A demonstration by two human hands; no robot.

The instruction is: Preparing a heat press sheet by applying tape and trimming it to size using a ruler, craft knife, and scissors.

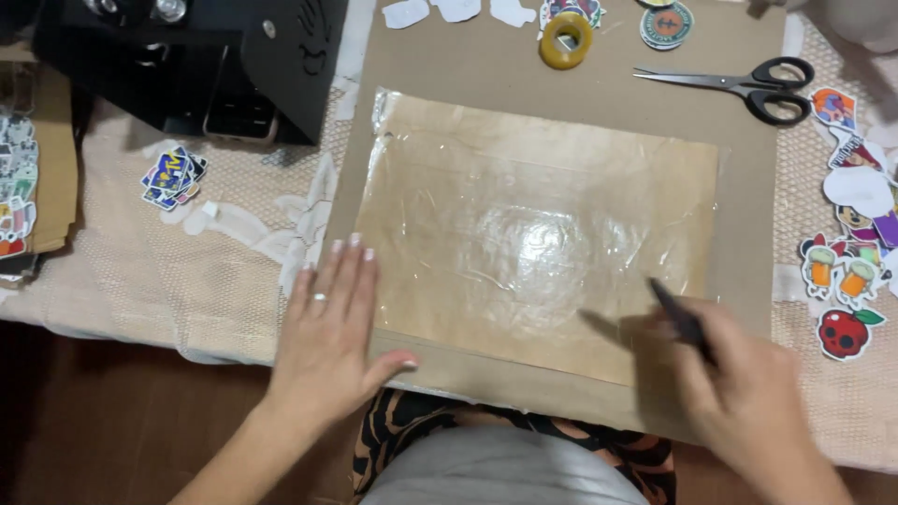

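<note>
A brown cardboard sheet (524, 75) lies on the table in front of me, and a shiny clear plastic film (533, 224) is stretched over its middle. My left hand (329, 332) lies flat, fingers spread, on the sheet's near left corner at the film's edge; a ring sits on one finger. My right hand (744, 393) grips a thin dark tool (678, 318), a pen or blade, with its tip pointing at the film's near right corner.
Black-handled scissors (748, 84) and a roll of yellow tape (566, 40) lie at the cardboard's far edge. Colourful stickers (847, 271) are scattered at the right, a small stack (173, 178) at the left. A black machine (215, 65) stands at the far left.
</note>
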